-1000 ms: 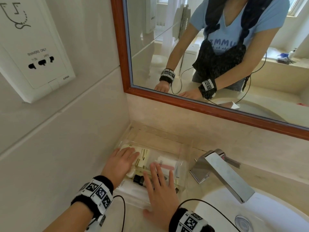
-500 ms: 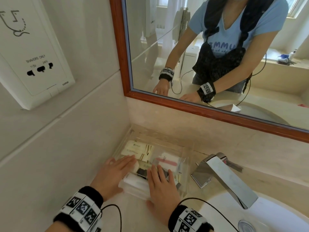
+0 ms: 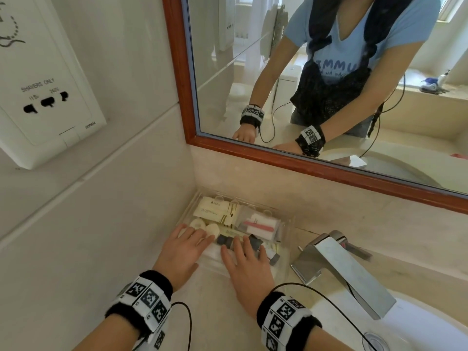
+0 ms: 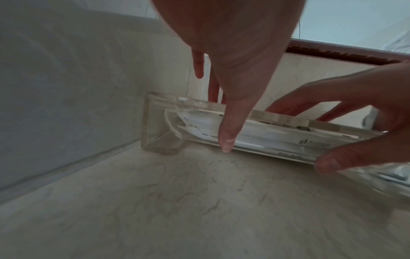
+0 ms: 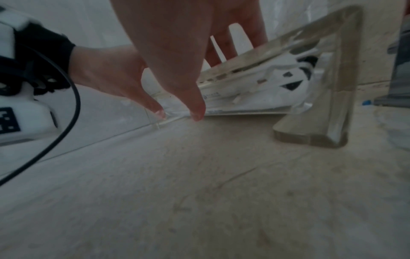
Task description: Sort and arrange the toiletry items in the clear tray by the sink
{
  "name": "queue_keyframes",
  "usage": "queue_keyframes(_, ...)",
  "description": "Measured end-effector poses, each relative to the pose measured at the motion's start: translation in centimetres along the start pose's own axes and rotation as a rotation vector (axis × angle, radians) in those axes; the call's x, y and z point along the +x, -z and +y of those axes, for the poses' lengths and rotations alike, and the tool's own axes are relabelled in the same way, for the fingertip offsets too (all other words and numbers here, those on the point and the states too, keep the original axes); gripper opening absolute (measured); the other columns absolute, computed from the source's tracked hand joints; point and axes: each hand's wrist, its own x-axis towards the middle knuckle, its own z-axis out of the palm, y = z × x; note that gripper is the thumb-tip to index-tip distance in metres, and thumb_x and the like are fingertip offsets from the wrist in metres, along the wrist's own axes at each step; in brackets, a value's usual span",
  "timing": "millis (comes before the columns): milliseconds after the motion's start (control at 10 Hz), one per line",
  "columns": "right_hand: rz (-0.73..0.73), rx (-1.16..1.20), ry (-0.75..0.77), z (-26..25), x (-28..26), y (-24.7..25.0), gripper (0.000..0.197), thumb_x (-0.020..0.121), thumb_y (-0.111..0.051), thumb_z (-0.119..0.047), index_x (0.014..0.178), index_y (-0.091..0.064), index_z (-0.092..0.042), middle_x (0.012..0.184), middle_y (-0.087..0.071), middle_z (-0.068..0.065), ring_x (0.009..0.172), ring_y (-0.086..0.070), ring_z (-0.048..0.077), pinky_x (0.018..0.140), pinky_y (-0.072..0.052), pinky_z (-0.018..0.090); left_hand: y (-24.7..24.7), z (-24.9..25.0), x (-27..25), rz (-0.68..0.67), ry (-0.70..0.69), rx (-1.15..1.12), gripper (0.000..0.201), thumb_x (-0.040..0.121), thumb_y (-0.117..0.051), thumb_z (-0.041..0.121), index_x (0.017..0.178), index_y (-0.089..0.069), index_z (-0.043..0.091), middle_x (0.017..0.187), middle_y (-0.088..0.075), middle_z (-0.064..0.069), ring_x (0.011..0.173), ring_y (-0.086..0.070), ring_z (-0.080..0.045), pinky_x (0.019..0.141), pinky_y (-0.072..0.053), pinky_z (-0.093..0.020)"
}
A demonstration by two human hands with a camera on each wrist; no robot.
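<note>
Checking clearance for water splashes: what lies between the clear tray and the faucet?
In the head view, only a narrow bare strip of beige counter separates the clear tray from the faucet.

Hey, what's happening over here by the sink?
A person is tidying small toiletries in a clear tray that sits in the counter corner, left of the tap. Both hands lie on the tray's near end with straight fingers: the left hand by some round white pieces, the right hand over dark-capped little bottles. White packets lie at the far end. Neither hand grips anything.
</note>
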Motion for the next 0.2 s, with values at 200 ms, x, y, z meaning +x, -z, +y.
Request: queue_keyframes(200,-0.101,-0.067,0.06,0.2,-0.8,3.2,0.058,0.094,-0.053,-0.022,0.144,-0.028,-0.01,0.151,-0.028,0.021,0.139,-0.027,0.039,0.105,-0.033,0.057,2.7,1.5,0.2,-0.112,0.106,-0.046,0.073,0.065,-0.08,0.024,0.132,-0.051,0.022,0.126,-0.057,-0.002,0.116,-0.056,-0.022,0.112,-0.023,-0.039)
